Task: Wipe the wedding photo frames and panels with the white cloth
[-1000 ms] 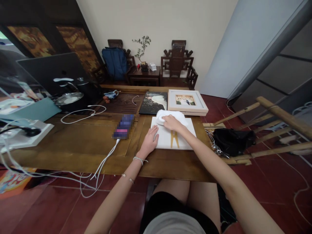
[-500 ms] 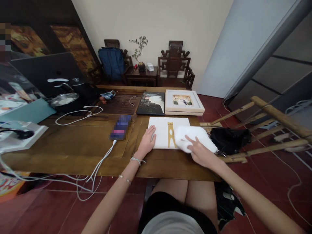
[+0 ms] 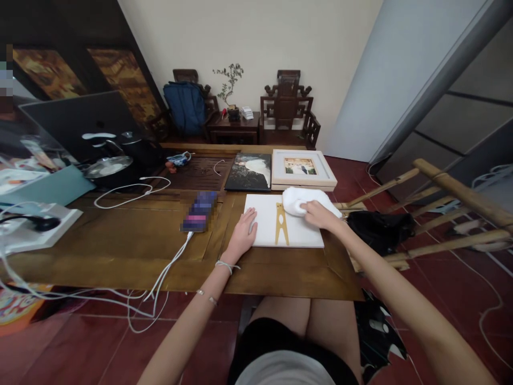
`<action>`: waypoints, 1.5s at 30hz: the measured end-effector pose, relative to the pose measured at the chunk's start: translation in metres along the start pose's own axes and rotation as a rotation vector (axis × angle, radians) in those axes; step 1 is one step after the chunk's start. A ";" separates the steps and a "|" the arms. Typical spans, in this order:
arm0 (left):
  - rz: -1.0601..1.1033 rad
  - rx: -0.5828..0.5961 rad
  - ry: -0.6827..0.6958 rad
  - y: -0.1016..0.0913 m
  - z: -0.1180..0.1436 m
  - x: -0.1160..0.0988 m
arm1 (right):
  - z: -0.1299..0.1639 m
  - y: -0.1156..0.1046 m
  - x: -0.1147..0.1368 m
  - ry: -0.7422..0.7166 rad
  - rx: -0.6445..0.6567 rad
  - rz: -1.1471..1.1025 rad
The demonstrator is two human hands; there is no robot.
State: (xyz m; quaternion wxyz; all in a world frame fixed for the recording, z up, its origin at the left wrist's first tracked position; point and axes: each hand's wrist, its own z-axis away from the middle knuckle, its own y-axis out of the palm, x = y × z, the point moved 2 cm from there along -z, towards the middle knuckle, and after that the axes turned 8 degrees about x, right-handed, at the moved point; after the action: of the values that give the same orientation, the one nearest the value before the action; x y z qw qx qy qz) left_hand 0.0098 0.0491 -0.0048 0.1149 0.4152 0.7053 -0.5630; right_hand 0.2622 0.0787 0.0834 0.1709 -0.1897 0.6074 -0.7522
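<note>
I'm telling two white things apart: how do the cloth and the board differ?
The cloth is bunched and soft-edged; the board lies flat with straight edges. The cloth looks plain, while the board bears a yellow shape. Both look white.

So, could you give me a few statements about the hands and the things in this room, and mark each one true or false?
1. The right hand holds a white cloth. True.
2. The left hand lies on the phone. False: the left hand rests at the left edge of the white board.
3. A yellow two-legged figure shows on the white board. True.
4. The blue backpack lies on the floor. False: the blue backpack is on a wooden chair.
5. The dark photo panel lies left of the framed picture. True.
</note>
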 end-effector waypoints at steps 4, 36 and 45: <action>0.003 0.003 0.003 0.000 0.000 0.000 | -0.023 -0.008 -0.008 0.019 -0.028 0.002; 0.004 0.017 -0.024 -0.001 -0.001 -0.004 | 0.020 0.020 0.020 -0.050 0.020 0.016; -0.006 0.020 -0.028 -0.003 -0.001 -0.006 | 0.123 0.024 0.068 -0.184 0.183 -0.066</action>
State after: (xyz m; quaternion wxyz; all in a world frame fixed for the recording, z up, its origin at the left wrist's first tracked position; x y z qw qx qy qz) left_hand 0.0122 0.0469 0.0012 0.1187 0.4063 0.6992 -0.5762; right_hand 0.2640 -0.0639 0.0883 0.2176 -0.2611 0.5113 -0.7893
